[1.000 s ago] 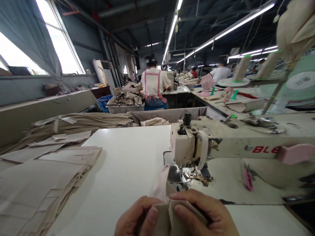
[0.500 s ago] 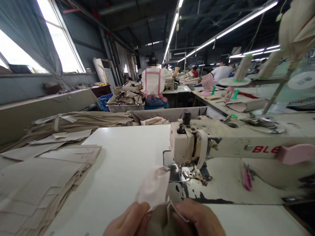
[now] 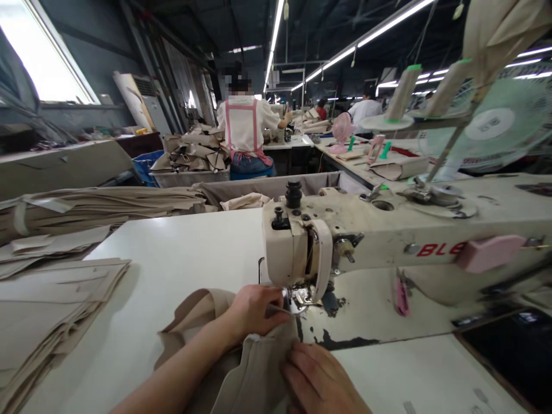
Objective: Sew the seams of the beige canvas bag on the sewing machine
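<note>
A piece of beige fabric (image 3: 259, 368) lies bunched and folded on the white table in front of the sewing machine (image 3: 297, 247). Close to the needle area, my left hand (image 3: 256, 310) pinches the fabric's upper edge between thumb and fingers. My right hand (image 3: 317, 376) grips the right edge of the same fabric, nearer to me; its fingertips are partly hidden behind the cloth. A loose strip of the fabric curls up to the left of my left wrist. The presser foot (image 3: 305, 296) sits just beyond my left fingertips.
Stacked beige fabric panels (image 3: 56, 310) lie at the left. Pink thread snips (image 3: 402, 294) rest on the machine bed at right. Thread cones (image 3: 403, 95) stand behind the machine. A grey fabric-lined bin (image 3: 276, 187) is beyond the table; a co-worker (image 3: 244, 129) sits farther off.
My left hand has moved forward to the needle area with the fabric's edge. The fabric is now spread between both hands. The view has turned slightly right.
</note>
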`<state>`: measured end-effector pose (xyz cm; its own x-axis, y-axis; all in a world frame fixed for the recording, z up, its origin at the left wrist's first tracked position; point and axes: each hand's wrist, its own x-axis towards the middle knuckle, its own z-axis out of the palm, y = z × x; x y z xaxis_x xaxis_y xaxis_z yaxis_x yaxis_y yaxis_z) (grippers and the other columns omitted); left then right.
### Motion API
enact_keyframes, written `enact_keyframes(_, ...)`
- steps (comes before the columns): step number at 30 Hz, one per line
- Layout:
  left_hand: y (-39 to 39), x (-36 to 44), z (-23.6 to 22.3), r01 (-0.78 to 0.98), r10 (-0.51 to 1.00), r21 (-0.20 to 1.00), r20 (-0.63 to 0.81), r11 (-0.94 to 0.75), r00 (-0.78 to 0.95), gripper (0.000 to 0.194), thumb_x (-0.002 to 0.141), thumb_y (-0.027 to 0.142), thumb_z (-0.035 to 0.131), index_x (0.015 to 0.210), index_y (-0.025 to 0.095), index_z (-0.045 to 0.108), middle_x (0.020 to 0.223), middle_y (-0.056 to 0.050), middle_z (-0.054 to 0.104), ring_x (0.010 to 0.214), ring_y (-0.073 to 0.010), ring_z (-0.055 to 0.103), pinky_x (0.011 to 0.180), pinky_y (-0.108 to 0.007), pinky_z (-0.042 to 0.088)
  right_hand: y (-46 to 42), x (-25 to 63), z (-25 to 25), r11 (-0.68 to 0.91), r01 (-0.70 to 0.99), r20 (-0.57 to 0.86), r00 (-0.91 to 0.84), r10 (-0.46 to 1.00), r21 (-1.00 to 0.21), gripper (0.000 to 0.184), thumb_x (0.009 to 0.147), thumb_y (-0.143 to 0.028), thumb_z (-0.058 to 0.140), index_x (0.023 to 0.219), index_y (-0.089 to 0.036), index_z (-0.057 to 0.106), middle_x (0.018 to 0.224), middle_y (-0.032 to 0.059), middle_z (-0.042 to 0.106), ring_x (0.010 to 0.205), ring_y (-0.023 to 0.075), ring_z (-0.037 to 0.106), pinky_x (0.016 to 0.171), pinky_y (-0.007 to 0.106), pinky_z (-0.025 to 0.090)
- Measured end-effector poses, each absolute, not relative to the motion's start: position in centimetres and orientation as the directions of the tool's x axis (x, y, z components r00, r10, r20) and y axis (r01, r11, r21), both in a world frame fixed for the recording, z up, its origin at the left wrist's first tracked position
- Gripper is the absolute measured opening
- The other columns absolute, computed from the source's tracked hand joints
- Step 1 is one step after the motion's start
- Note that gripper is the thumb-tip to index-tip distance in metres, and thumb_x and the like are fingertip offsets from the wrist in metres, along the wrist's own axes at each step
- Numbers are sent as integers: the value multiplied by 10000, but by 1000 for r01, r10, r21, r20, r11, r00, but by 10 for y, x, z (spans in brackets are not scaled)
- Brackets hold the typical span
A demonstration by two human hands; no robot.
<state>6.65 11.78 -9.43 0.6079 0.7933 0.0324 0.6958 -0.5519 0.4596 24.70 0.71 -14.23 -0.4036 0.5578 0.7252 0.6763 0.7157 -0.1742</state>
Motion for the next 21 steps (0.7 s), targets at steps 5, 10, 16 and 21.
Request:
enact_keyframes(5,112,68,-78,755,872,503,-5,-421,490,61,712,160,610,695,183,664,645,22,659,627,-139,600,590,-208,408,26,248,-138,829,552,738,-521,429,-92,277,998,-299,432,955,-158,667,865,35,719,873,176,659,929,281,513)
enact_keyframes(10,123,77,-80,801,917,489,-10,-345,400,140,719,223,611,769,169,730,767,-54,735,788,-234,673,710,-278,485,33,258,-130,820,538,682,-526,508,-195,220,930,-243,488,1034,-165,665,942,58,716,908,197,645,908,288,529)
enact_keyframes(16,140,82,-91,811,933,485,30,-327,358,144,732,278,626,746,168,718,808,-74,736,912,-270,669,768,-289,513,42,268,-131,825,517,627,-570,531,-228,340,792,-133,520,1112,-128,636,1045,104,695,1004,230,631,914,317,548)
enact_keyframes(21,143,80,-100,798,931,501,49,-336,362,127,733,282,642,737,171,704,785,-54,732,880,-259,671,778,-291,517,40,270,-126,802,543,539,-610,581,-250,367,807,-75,524,1157,-120,623,1112,107,687,1066,231,624,945,314,540)
